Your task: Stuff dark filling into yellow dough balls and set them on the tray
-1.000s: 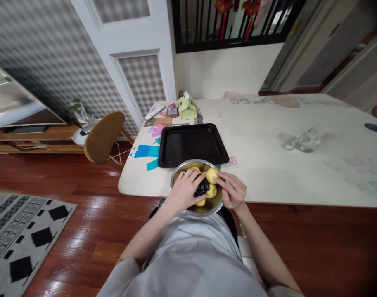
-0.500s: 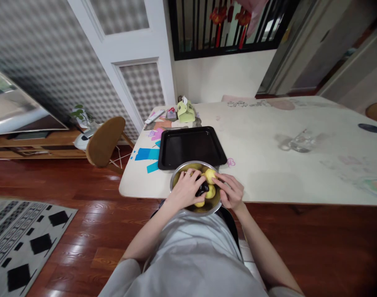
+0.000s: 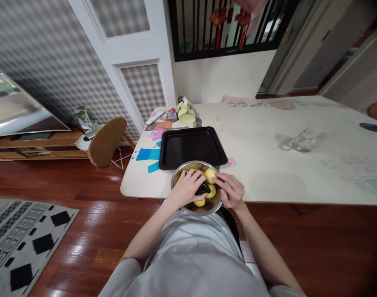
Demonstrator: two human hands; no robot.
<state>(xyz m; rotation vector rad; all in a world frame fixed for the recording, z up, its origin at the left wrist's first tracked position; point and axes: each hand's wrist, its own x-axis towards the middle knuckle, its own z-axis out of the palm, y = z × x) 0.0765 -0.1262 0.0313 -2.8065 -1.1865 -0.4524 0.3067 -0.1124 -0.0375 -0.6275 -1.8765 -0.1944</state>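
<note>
A steel bowl (image 3: 179, 171) sits at the near edge of the pale table (image 3: 269, 165), holding several yellow round fruits. My left hand (image 3: 186, 189) reaches into the bowl with fingers curled over a small black object (image 3: 203, 189). My right hand (image 3: 231, 191) pinches the topmost yellow fruit (image 3: 210, 175) from the right side. Another yellow fruit (image 3: 200, 202) shows under my left hand. Just beyond the bowl lies a black baking tray (image 3: 191, 146), which has nothing in it.
Blue and pink paper pieces (image 3: 148, 154), a green tissue box (image 3: 186, 111) and a remote lie at the table's far left corner. A clear glass object (image 3: 299, 142) is at mid-table. A wooden chair (image 3: 106, 142) stands left of the table, and a patterned rug (image 3: 24, 243) covers the floor.
Both hands stay in the bowl; my left fingers have closed a little more over the black object. The view has shifted slightly.
</note>
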